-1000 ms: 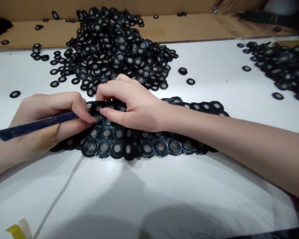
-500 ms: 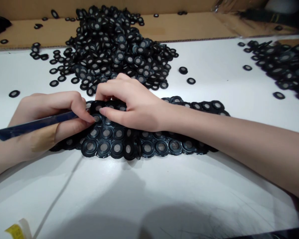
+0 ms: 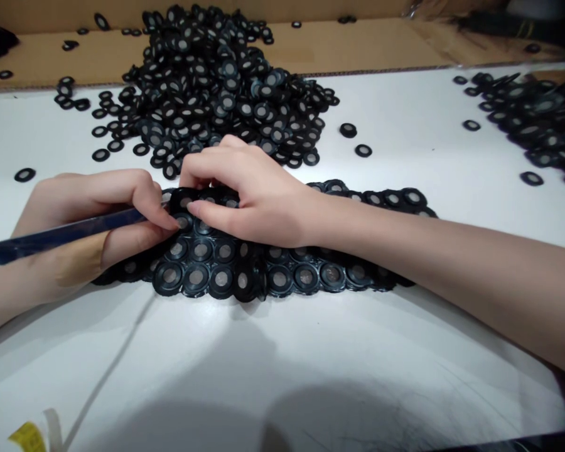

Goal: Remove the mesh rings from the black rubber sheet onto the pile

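Tape roll [image 3: 35, 433] sits at the desk's [image 3: 311, 364] near-left corner. Left hand [image 3: 82, 223] has its fingers closed round a dark blue stick tool [image 3: 66, 233], tip down on one ring in the black sheet of joined rings [image 3: 263, 263]. Right hand [image 3: 254, 194] lies flat on that sheet, fingers spread and pressing, probably pinning it against the tool. Loose rings [image 3: 216, 88] are piled behind; a second pile [image 3: 537, 125] lies far right.
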Tool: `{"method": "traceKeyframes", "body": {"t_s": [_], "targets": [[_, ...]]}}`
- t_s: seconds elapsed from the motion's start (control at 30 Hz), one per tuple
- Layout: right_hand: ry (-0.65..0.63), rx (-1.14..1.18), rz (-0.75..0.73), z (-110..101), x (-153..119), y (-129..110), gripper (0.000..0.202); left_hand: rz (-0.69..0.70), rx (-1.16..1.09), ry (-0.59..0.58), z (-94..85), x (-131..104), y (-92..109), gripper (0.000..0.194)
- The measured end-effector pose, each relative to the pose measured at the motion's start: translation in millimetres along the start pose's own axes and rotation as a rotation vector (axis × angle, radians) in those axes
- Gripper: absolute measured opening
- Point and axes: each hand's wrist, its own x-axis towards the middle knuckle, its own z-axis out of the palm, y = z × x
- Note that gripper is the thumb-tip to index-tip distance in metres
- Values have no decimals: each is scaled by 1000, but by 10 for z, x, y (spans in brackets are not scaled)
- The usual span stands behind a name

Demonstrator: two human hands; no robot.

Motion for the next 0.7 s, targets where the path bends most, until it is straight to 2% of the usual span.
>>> {"method": "traceKeyframes", "body": {"t_s": [0.17, 0.43, 0.7], "targets": [[-45, -23, 32, -12, 7, -15, 9, -12, -2, -17, -5, -1, 9, 20], [12, 64, 8, -2, -1, 4, 5, -26, -46, -8, -5, -19, -16, 19], [0, 73, 19, -14, -1, -2, 6, 19, -49, 8, 1, -13, -103, 20]]}}
